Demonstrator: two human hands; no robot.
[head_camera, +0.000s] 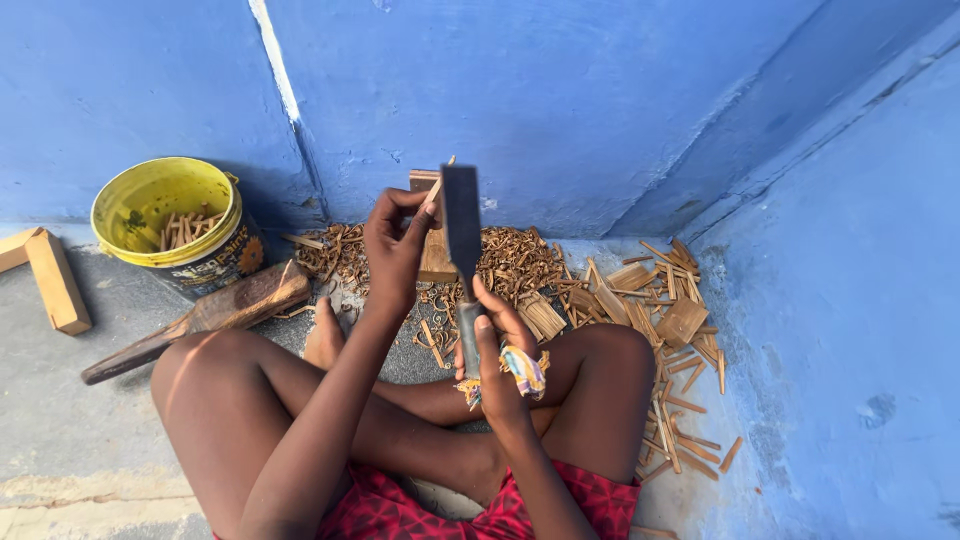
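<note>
Bucket (165, 205) and mallet (200, 320) sit off left, shavings (515, 260) ahead. Left hand (395, 250) pinches a thin wood stick (435, 190) upright, right hand (495, 355) fist-tight on the cleaver (462, 230) beside it. Blade's close enough that a slip could nick those fingers

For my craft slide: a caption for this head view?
Seated cross-legged, right hand raises a cleaver beside a wood piece held by the left hand.

Bright even daylight, soft shadow behind the yellow bucket (168, 222) far left of the left hand (396, 248), legs shaded below both hands, sharp focus near the hands, wide-angle bending of wall (600, 90) lines toward the edges, no glare
</note>
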